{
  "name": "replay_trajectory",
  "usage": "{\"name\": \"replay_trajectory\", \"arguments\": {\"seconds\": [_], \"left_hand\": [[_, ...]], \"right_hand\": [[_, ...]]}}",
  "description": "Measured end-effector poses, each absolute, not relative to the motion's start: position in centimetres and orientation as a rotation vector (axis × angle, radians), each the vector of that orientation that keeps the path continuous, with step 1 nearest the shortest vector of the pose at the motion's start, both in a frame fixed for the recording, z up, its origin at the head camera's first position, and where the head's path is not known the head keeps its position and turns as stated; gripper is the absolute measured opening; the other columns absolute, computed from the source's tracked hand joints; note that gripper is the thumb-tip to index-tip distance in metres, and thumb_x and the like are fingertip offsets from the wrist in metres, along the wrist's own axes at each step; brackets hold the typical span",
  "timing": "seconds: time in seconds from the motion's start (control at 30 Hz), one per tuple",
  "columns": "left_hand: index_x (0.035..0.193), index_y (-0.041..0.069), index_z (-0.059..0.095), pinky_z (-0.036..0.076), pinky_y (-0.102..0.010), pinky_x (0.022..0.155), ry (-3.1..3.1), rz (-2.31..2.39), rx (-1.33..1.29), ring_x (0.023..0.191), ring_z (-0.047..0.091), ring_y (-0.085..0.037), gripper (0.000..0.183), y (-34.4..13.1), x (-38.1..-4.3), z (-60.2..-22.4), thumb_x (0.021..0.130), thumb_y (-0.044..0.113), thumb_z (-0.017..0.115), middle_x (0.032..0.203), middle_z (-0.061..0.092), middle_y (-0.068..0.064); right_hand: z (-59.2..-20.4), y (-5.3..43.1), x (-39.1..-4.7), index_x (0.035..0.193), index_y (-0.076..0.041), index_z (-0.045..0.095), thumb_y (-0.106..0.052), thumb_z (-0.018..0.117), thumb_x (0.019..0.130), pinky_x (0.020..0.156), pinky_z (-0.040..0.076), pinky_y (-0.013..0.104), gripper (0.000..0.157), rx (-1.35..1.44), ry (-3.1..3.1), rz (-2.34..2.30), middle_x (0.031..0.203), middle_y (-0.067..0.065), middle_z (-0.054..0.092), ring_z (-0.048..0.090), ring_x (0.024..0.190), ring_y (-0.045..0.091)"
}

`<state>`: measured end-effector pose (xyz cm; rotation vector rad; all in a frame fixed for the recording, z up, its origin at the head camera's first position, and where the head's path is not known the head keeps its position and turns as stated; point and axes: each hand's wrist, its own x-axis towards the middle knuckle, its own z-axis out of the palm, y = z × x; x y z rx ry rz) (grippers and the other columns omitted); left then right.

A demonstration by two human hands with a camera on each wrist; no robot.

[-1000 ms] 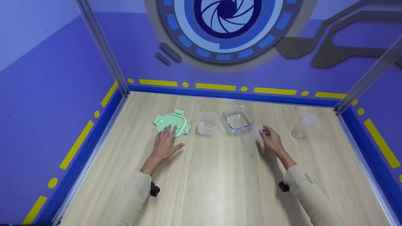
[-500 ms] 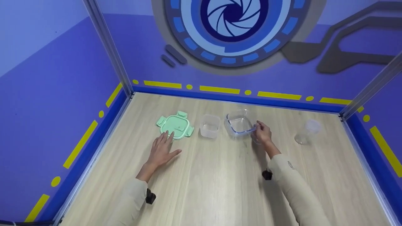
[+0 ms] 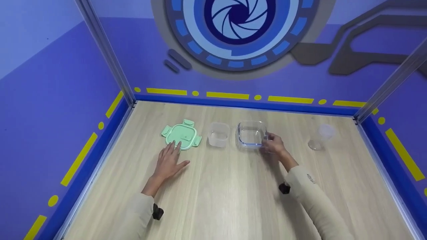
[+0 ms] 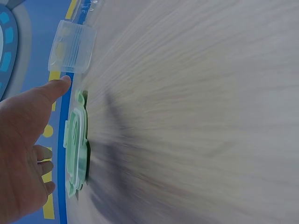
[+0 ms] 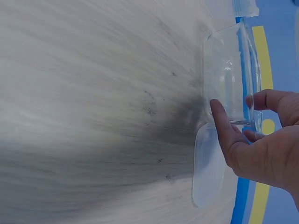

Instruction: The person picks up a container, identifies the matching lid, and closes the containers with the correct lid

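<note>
My right hand (image 3: 274, 144) grips the right side of a square clear glass container (image 3: 252, 135); in the right wrist view the thumb lies along its side and a finger is at its rim. A flat translucent lid (image 5: 209, 165) lies beside the container, mostly hidden by the hand in the head view. My left hand (image 3: 167, 163) has its fingers extended, the tips overlapping the near edge of a green clip lid (image 3: 181, 135) in the head view; the left wrist view shows the hand raised off the table. Between the two stands a translucent plastic box (image 3: 218, 135).
At the right stands a clear round vessel (image 3: 316, 144) with a translucent round top (image 3: 326, 132). Blue printed panels (image 3: 140, 60) close off the back and sides of the wooden table (image 3: 220, 196).
My right hand has moved left onto the glass container, which has turned from askew to square with the back wall. My left hand has drawn slightly back from the middle of the green lid.
</note>
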<state>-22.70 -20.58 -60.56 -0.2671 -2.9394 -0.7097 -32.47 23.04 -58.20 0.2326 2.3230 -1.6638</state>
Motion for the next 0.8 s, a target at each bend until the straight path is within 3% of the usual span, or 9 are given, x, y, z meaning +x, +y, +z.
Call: {"name": "replay_trajectory", "arguments": {"seconds": [0.23,0.5,0.67,0.8], "left_hand": [[0.157,0.001,0.036,0.02,-0.064,0.123,-2.943,-0.742,-0.267,0.153,0.027,-0.046,0.086,-20.6,-22.5,-60.5,0.092,0.046,0.071,0.162,0.032,-0.03],[0.157,0.0,0.036,0.02,-0.064,0.122,-2.932,-0.762,-0.289,0.152,0.028,-0.047,0.085,-20.0,-22.7,-60.6,0.094,0.044,0.071,0.162,0.032,-0.03],[0.155,-0.001,0.037,0.022,-0.065,0.121,-2.926,-0.767,-0.304,0.152,0.029,-0.048,0.084,-19.7,-23.1,-60.7,0.093,0.043,0.072,0.161,0.033,-0.031],[0.155,-0.002,0.037,0.022,-0.064,0.122,-2.919,-0.784,-0.274,0.151,0.029,-0.047,0.082,-19.7,-23.4,-60.9,0.094,0.04,0.071,0.161,0.033,-0.031]], "right_hand": [[-58.0,22.5,-30.6,0.151,0.016,0.033,-0.002,0.051,0.099,0.096,0.058,0.045,0.057,0.138,2.277,-1.691,0.145,0.036,0.046,0.065,0.105,0.03],[-58.1,23.5,-27.5,0.142,0.02,0.038,0.0,0.058,0.097,0.093,0.06,0.045,0.054,0.083,2.221,-1.661,0.136,0.034,0.046,0.069,0.095,0.023],[-58.0,24.1,-25.3,0.14,0.02,0.038,0.001,0.061,0.094,0.093,0.06,0.046,0.055,0.056,2.204,-1.636,0.138,0.037,0.046,0.067,0.098,0.02],[-58.3,24.0,-24.3,0.137,0.018,0.041,0.001,0.064,0.092,0.09,0.062,0.041,0.053,0.031,2.207,-1.641,0.127,0.031,0.052,0.066,0.094,0.018]]}}
